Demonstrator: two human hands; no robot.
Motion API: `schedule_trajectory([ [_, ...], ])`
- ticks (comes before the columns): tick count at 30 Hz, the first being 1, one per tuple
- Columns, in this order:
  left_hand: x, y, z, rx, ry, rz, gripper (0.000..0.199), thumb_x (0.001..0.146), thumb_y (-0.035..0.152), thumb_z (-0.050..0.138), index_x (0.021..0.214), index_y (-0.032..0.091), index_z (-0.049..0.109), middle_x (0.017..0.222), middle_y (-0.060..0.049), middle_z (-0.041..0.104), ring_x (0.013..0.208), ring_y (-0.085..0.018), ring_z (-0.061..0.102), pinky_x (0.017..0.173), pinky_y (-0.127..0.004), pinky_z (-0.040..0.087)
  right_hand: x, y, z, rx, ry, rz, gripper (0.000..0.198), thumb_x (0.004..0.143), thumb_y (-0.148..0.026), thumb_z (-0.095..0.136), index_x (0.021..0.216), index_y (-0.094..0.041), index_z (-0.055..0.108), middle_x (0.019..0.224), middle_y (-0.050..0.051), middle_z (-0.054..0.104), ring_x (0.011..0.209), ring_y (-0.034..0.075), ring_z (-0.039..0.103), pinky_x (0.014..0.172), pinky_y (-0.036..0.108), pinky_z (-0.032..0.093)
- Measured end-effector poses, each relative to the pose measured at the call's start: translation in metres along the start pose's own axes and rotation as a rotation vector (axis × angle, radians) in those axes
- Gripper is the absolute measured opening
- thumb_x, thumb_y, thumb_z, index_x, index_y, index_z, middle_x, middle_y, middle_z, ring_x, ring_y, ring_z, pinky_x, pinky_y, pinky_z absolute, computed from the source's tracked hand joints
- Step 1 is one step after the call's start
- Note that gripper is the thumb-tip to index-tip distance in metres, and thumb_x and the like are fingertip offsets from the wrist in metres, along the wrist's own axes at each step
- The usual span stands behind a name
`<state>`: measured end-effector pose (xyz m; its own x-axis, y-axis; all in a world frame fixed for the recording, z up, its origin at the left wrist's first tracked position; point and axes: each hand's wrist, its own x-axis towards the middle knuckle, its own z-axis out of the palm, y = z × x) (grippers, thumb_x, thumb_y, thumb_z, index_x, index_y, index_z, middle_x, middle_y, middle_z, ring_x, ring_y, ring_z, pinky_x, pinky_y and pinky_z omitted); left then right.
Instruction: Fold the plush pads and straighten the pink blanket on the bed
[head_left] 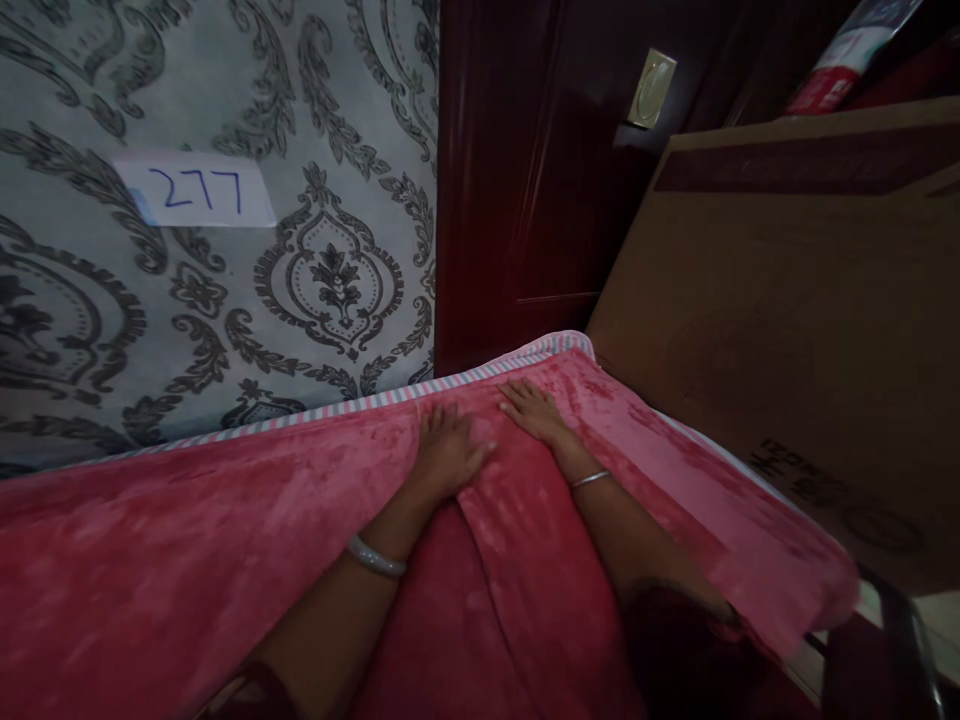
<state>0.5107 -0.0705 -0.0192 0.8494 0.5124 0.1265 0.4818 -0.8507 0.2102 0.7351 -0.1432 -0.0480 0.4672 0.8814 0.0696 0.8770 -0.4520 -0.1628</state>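
I reach both arms forward, palms down, over the plush red-pink blanket (225, 550), which lies spread beneath me up to a striped border (360, 404). My left hand (450, 450) rests flat on it, thumb stretched to the right; my right hand (534, 408) lies slightly farther off, fingers angled left. The 2 are apart, fingers extended. On the patterned wallpaper (330, 275), a white card (199, 192) reads "277" in blue. The cardboard box (780, 270) bears black characters, too blurred to read.

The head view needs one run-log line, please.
left hand: palm-down on pinkish-red plush blanket | right hand: palm-down, same blanket | hands apart
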Motion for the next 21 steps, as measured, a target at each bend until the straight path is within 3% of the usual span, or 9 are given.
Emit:
schedule_trajectory([
  [3,0.005,-0.008,0.000,0.032,0.012,-0.015,0.067,0.099,0.057,0.037,0.155,0.020,0.042,0.168,-0.015,0.029,0.157,-0.033,0.020,0.126,-0.057,0.012,0.000,0.000,0.000,-0.012,-0.004,0.001,0.064,0.105,-0.061,0.022,0.163,-0.033,0.028,0.171,0.004,0.020,0.158,0.030,0.014,0.122,0.059,0.020],
  [7,0.008,-0.014,0.003,0.039,-0.106,-0.166,0.087,0.094,0.069,0.039,0.161,0.015,0.029,0.168,-0.024,0.021,0.158,-0.039,0.013,0.124,-0.060,0.015,-0.002,-0.001,-0.003,-0.009,-0.008,0.009,0.064,0.106,-0.060,0.023,0.163,-0.031,0.028,0.171,0.004,0.020,0.158,0.029,0.013,0.123,0.058,0.020],
  [12,0.008,-0.012,0.004,0.064,-0.109,-0.182,0.090,0.093,0.070,0.039,0.160,0.012,0.029,0.168,-0.026,0.020,0.157,-0.042,0.014,0.123,-0.059,0.016,-0.004,-0.005,-0.009,0.050,-0.024,0.022,0.066,0.105,-0.062,0.023,0.163,-0.030,0.028,0.171,0.004,0.020,0.158,0.029,0.011,0.123,0.058,0.020],
  [17,0.010,-0.014,0.002,0.116,-0.082,-0.168,0.085,0.094,0.066,0.040,0.158,0.010,0.032,0.166,-0.026,0.026,0.155,-0.043,0.020,0.121,-0.059,0.020,-0.014,-0.002,-0.026,0.097,-0.012,0.026,0.061,0.107,-0.055,0.023,0.161,-0.027,0.035,0.169,0.004,0.026,0.157,0.027,0.018,0.125,0.054,0.020],
  [21,0.007,-0.005,-0.010,0.120,0.011,-0.113,0.075,0.095,0.063,0.041,0.147,0.009,0.050,0.154,-0.026,0.045,0.147,-0.041,0.036,0.120,-0.058,0.025,-0.053,0.015,-0.044,0.066,0.035,0.021,0.058,0.107,-0.051,0.026,0.158,-0.027,0.040,0.165,0.005,0.036,0.154,0.030,0.028,0.123,0.055,0.024],
])
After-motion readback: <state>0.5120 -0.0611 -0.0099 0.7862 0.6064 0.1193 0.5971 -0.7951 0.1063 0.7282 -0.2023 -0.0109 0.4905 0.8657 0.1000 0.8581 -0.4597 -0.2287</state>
